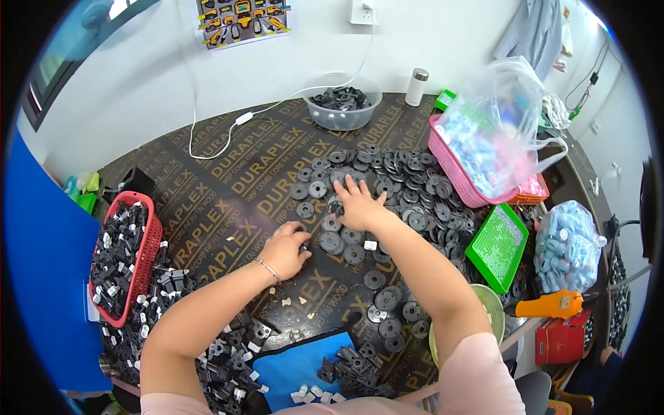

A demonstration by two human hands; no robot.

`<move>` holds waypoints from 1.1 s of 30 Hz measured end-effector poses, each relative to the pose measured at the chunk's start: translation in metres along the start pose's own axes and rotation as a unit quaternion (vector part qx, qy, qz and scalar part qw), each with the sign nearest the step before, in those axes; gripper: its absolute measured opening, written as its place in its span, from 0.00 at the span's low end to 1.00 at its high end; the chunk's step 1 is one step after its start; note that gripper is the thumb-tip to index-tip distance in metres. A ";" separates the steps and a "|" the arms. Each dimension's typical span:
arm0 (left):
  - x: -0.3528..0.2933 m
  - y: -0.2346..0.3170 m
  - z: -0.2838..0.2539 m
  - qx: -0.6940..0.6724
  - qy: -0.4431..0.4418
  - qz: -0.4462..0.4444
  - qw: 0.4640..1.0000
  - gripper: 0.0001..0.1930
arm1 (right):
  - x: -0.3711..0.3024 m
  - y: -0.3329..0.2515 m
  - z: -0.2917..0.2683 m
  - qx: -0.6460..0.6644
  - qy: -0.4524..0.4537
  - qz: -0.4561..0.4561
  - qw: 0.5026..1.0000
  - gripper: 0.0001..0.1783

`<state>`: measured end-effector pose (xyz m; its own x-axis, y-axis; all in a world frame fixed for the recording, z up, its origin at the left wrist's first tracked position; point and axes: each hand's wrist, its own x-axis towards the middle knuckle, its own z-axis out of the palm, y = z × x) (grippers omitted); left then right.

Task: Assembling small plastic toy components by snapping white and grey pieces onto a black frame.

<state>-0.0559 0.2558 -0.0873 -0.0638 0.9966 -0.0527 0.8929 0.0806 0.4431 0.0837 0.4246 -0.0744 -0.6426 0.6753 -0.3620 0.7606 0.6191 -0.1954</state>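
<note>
right hand (358,206) spread flat on black discs (408,190), left hand (285,249) curled shut just beside them

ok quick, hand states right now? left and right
Left hand: curled shut over a small part on the table; the part itself can't be made out.
Right hand: open, fingers spread flat on the black discs, gripping nothing.

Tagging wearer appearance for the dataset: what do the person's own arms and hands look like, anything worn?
Both forearms are bare. Left hand has a thin silver bracelet at the wrist. Right hand shows nothing worn; no gloves on either. Short pale pink sleeves show at the lower edge.
</note>
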 end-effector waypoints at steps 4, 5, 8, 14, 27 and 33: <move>0.010 -0.019 -0.003 -0.008 0.011 -0.081 0.997 0.20 | -0.035 0.012 -0.016 -0.048 -0.043 0.017 0.998 0.41; 0.015 -0.020 -0.003 -0.012 0.016 -0.081 0.997 0.20 | -0.036 0.028 -0.014 -0.115 -0.034 0.024 0.992 0.39; 0.026 -0.025 0.003 0.000 0.057 -0.086 0.995 0.21 | -0.045 0.050 -0.026 -0.183 -0.048 0.067 0.980 0.30; 0.049 -0.016 0.008 0.038 0.090 -0.087 0.991 0.23 | -0.014 0.045 -0.037 -0.100 0.146 -0.056 0.983 0.23; 0.113 -0.042 -0.003 0.043 0.066 -0.011 0.997 0.23 | 0.049 0.069 -0.017 0.151 0.212 -0.076 0.962 0.18; 0.109 -0.068 -0.014 -0.172 0.181 -0.045 0.967 0.18 | 0.036 0.107 -0.034 0.164 0.253 0.031 0.953 0.18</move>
<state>-0.1303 0.3594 -0.1105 -0.3420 0.9213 0.1851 0.6794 0.1063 0.7260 0.1390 0.5288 -0.0770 -0.4942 0.8650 0.0867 0.7337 0.4685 -0.4921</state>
